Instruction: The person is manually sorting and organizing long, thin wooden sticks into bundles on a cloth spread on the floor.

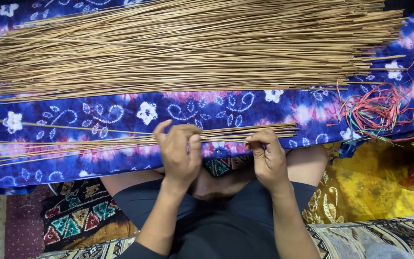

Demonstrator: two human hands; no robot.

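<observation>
Sticks (120, 139) between left hand (180, 153) and right hand (268, 158)

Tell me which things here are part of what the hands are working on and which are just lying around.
In hand:
left hand
right hand
small bundle of thin sticks, gripped by both
blue patterned cloth beneath

Lying about:
large pile of sticks
tangle of red and green strings
yellow cloth
</observation>
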